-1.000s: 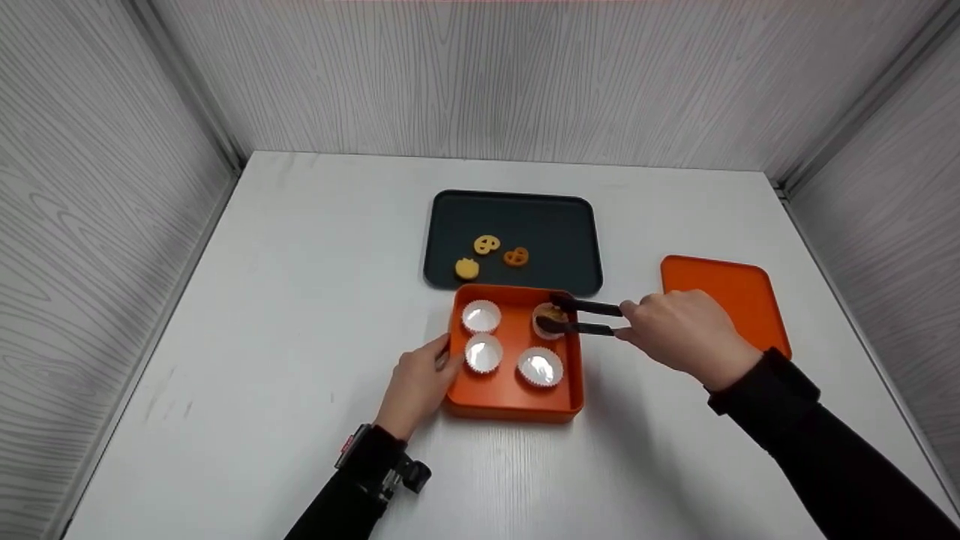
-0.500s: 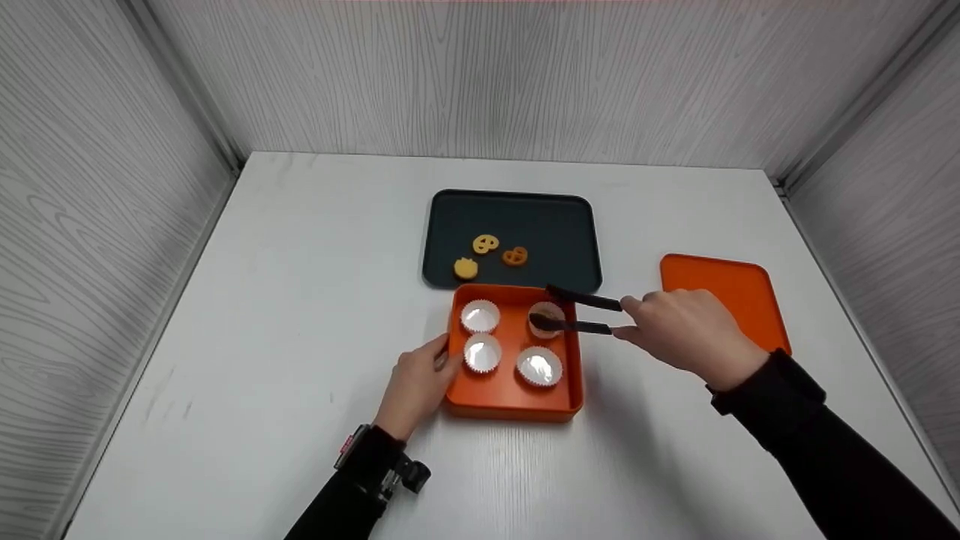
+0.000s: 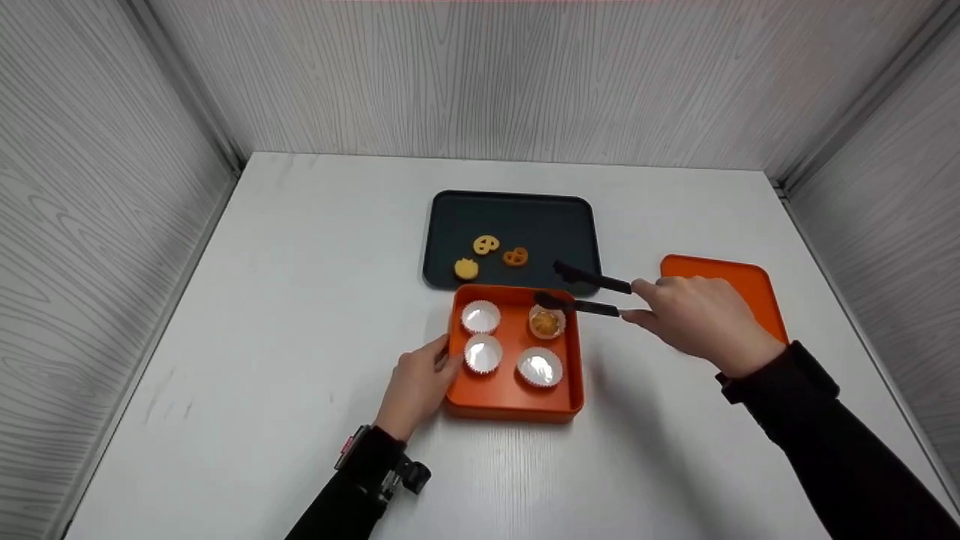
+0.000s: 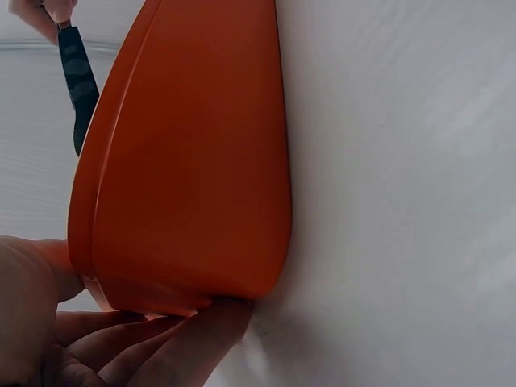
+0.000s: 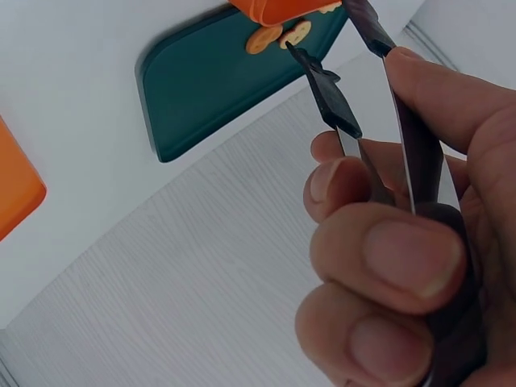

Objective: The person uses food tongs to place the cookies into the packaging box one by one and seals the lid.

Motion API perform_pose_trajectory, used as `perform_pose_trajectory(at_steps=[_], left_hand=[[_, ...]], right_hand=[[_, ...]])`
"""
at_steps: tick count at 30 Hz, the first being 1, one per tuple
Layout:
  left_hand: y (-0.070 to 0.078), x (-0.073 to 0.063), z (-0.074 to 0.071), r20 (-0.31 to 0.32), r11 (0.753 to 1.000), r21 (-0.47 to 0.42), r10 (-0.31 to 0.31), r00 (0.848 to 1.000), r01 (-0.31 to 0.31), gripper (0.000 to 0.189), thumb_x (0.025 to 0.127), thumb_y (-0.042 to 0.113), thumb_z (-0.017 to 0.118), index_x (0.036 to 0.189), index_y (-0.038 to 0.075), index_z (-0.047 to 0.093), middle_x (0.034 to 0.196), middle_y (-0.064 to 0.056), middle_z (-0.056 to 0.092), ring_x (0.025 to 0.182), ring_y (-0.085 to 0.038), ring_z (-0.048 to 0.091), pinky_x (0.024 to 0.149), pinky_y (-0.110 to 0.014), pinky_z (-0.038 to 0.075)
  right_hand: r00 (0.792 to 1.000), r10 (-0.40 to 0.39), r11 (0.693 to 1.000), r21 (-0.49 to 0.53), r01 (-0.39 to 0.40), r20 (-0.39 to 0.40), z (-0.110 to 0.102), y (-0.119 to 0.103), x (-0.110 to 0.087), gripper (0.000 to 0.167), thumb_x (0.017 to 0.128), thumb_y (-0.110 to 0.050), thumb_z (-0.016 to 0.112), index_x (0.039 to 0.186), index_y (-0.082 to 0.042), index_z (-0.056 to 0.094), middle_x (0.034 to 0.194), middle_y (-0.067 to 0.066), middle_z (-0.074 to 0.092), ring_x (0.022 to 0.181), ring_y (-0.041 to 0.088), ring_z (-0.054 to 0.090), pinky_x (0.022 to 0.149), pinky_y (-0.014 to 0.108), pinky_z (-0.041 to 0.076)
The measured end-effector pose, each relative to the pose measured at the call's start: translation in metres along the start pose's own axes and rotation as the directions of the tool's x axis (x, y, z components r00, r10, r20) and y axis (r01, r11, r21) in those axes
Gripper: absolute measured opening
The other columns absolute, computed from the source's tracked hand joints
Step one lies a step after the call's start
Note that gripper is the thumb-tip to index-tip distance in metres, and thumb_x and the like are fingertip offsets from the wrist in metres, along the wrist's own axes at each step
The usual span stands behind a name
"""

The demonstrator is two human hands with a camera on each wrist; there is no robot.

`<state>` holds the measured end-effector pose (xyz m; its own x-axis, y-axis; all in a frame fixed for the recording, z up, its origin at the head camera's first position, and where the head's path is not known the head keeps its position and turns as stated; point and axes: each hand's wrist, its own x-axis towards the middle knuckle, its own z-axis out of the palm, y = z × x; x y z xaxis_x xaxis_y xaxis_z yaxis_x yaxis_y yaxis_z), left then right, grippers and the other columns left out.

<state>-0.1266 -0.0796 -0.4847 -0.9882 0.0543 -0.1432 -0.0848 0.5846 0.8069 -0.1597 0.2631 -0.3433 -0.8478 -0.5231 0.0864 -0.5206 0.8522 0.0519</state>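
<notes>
My left hand (image 3: 420,386) grips the left wall of an orange box (image 3: 510,399), fingers along its side in the left wrist view. Inside the box stand three white paper baking cups (image 3: 540,367) with nothing in them, and a further one at the back right holding a small golden-brown treat (image 3: 546,324). In my right hand (image 3: 701,319) is a pair of black-tipped tongs (image 3: 601,281), held by both arms. The tongs' tips are spread apart above the box's back right corner, with nothing between them.
Behind the box lies a dark green tray (image 3: 517,216) with a pale pretzel (image 3: 486,244), a browner pretzel (image 3: 515,256) and a yellow scallop-topped piece (image 3: 466,269). An orange lid-like tray (image 3: 739,283) lies at the right, partly behind the right hand. Grey wood-grain walls surround the white table.
The tongs have spread and let go of the treat, which sits in the back right cup. My right hand has risen and moved slightly back and right. The left hand stays put.
</notes>
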Motion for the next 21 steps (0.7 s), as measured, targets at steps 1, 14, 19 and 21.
perform_pose_trajectory(at_steps=[1,14,19,21], left_hand=[[0.0,0.0,0.0,0.0,1.0,0.0,0.0,1.0,0.0,0.051,0.103,0.025,0.063,0.147,0.002,0.054,0.143,-0.017,0.06,0.132,-0.027,0.058,0.109,-0.044,0.048],[-0.001,0.0,0.001,-0.002,1.0,0.002,0.0,1.0,0.0,0.05,0.102,0.025,0.063,0.147,0.003,0.055,0.142,-0.016,0.061,0.131,-0.025,0.059,0.109,-0.043,0.048],[0.0,0.0,0.001,-0.004,1.0,0.003,-0.001,1.0,0.001,0.05,0.102,0.024,0.064,0.147,0.002,0.055,0.142,-0.016,0.061,0.13,-0.026,0.059,0.109,-0.043,0.049],[0.0,0.0,0.001,-0.002,1.0,0.001,-0.011,1.0,0.011,0.051,0.102,0.025,0.063,0.147,0.003,0.054,0.143,-0.016,0.06,0.131,-0.025,0.058,0.109,-0.043,0.048]], right_hand=[[1.0,0.002,1.0,0.001,-0.002,-0.001,0.0,0.001,0.001,0.03,0.092,-0.031,0.078,0.086,-0.007,0.061,0.058,0.002,0.045,0.048,0.017,0.04,0.041,0.028,0.032],[0.995,0.09,0.994,0.062,-0.087,-0.046,0.016,0.024,0.02,0.027,0.094,-0.029,0.076,0.093,-0.004,0.066,0.066,0.007,0.057,0.054,0.022,0.05,0.045,0.032,0.037],[0.989,0.146,0.982,0.115,-0.148,0.023,0.031,0.032,0.032,0.03,0.096,-0.032,0.073,0.104,-0.003,0.07,0.075,0.011,0.068,0.062,0.025,0.057,0.051,0.034,0.045],[0.987,0.154,0.979,0.127,-0.158,0.04,0.038,0.033,0.038,0.032,0.097,-0.034,0.072,0.105,-0.003,0.07,0.077,0.012,0.069,0.064,0.026,0.059,0.052,0.035,0.047]])
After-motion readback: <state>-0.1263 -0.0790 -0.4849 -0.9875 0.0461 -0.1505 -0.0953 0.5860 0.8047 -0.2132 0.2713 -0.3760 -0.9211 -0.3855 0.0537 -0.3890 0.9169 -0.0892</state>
